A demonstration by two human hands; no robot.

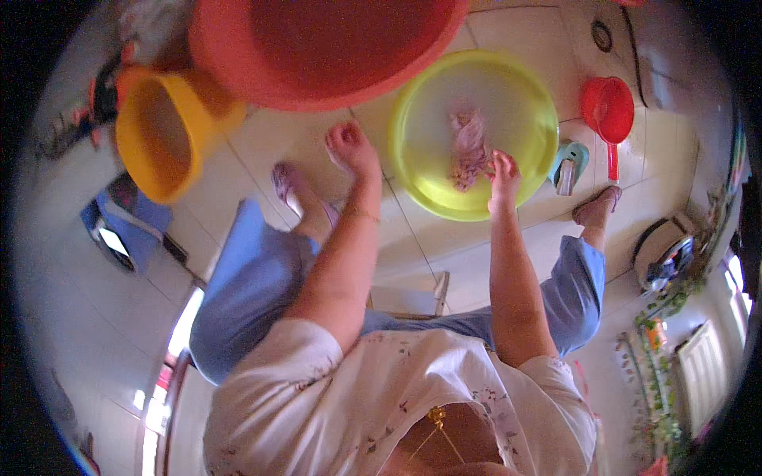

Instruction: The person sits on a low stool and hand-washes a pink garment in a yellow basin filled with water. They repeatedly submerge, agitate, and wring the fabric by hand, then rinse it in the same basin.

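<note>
A yellow plastic basin stands on the floor before me with cloudy liquid in it. In it lies a wrinkled pinkish cloth-like piece, whose exact kind I cannot tell. My right hand hangs over the basin's near right part, fingertips bent beside the piece's right edge; whether they grip it is unclear. To the left of the basin, my left hand is raised above the tiles with its fingers curled in and nothing visible in them. A large red tub lies just beyond it.
An orange-yellow bucket stands at left, near a blue object. Right of the basin are a red long-handled dipper and a teal slipper. My feet rest on either side. A round drain shows at upper right.
</note>
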